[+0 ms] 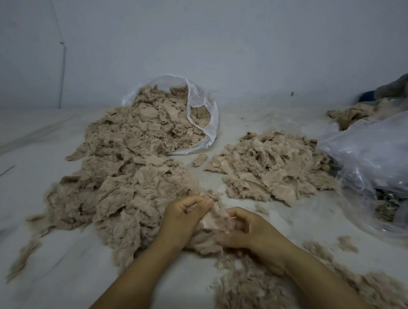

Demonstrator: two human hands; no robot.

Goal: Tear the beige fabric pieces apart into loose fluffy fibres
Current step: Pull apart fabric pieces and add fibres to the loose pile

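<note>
Large beige heap of torn fabric and fluff (125, 173) spilled from clear plastic bag (201, 101) on the pale floor (31, 143); smaller beige fabric pile (269, 165) to its right looked mostly untorn. Loose fibres (261, 294) lay nearest. Left hand (182, 220) and right hand (253, 233) each pinched one beige piece (210, 226). Judged roughly midway.

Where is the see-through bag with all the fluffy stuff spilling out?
In the head view, the clear bag lies on its side at the back, left of centre near the wall, at the far end of the big beige pile.
</note>
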